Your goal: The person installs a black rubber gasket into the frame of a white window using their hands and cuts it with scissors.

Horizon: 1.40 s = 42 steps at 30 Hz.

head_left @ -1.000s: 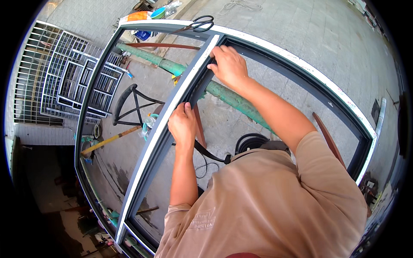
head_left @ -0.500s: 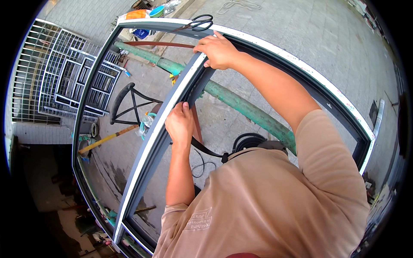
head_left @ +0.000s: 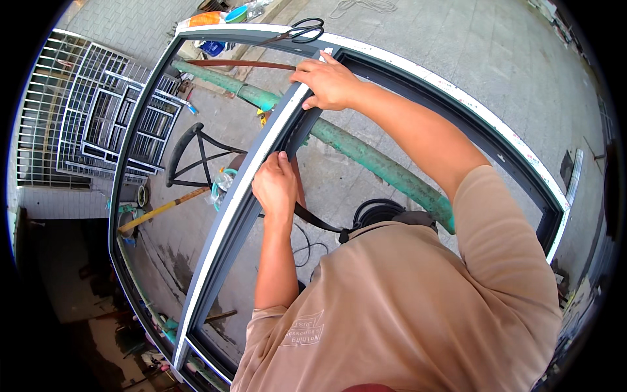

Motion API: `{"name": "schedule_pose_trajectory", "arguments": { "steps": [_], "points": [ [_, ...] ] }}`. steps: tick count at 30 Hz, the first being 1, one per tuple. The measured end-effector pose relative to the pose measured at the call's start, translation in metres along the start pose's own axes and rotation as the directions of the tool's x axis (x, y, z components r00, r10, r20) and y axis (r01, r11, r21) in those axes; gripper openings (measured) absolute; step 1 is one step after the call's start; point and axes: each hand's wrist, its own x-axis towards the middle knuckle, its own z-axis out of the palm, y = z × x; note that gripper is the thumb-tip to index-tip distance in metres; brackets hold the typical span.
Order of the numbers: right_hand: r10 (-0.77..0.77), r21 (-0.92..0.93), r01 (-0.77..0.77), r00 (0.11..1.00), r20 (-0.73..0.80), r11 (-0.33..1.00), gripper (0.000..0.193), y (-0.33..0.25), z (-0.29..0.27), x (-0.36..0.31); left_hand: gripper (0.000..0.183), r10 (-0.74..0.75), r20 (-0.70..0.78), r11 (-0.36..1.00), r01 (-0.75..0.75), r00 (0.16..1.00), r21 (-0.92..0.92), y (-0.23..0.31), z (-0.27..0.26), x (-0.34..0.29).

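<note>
A large grey window frame (head_left: 418, 73) with white edges lies raised in front of me, and a grooved middle bar (head_left: 243, 175) crosses it. My right hand (head_left: 328, 82) is near the bar's far end, its fingers wrapped over the white edge and thumb on the near side. Lower along the same bar, my left hand (head_left: 275, 187) is closed at the groove with its thumb pointing up. A black rubber strip (head_left: 318, 221) runs from under the left hand toward my waist; the fingers hide where it is gripped. Scissors (head_left: 304, 30) rest on the frame's far edge.
Below the frame are a green pipe (head_left: 385, 171), a black curved metal support (head_left: 186, 153), a yellow bar (head_left: 163, 212) and a black coil (head_left: 377, 213). Metal grilles (head_left: 124, 121) lean at the left. A turquoise basin (head_left: 237, 14) stands beyond the far edge.
My right hand has slid slightly down the bar toward me, uncovering a little more of its far end. The left hand stays at nearly the same place on the bar.
</note>
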Motion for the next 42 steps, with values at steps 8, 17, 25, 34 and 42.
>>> {"name": "schedule_pose_trajectory", "arguments": {
  "steps": [8,17,25,34,42],
  "points": [
    [-0.031,0.042,0.032,0.999,-0.023,0.999,0.078,-0.013,0.012,0.002,0.035,-0.006,-0.014,1.0,0.006,1.0,-0.002,0.004,0.002,0.0],
    [-0.078,0.08,0.078,0.997,-0.007,0.994,0.077,-0.032,0.017,0.01,0.036,-0.049,0.018,0.999,0.049,0.999,-0.012,0.007,-0.001,0.001],
    [-0.079,0.086,0.082,0.996,-0.036,0.993,0.076,-0.04,0.022,0.01,0.036,-0.07,0.014,0.998,0.07,0.997,-0.01,0.008,0.004,-0.001],
    [-0.121,0.166,0.131,0.99,-0.069,0.977,0.083,-0.064,0.039,0.001,0.036,-0.063,-0.003,0.998,0.063,0.998,-0.024,0.007,0.006,0.0],
    [-0.317,0.192,0.309,0.948,0.012,0.932,0.085,-0.031,0.027,0.009,0.037,-0.067,-0.021,0.997,0.066,0.998,-0.046,0.008,0.006,0.0]
  ]
}}
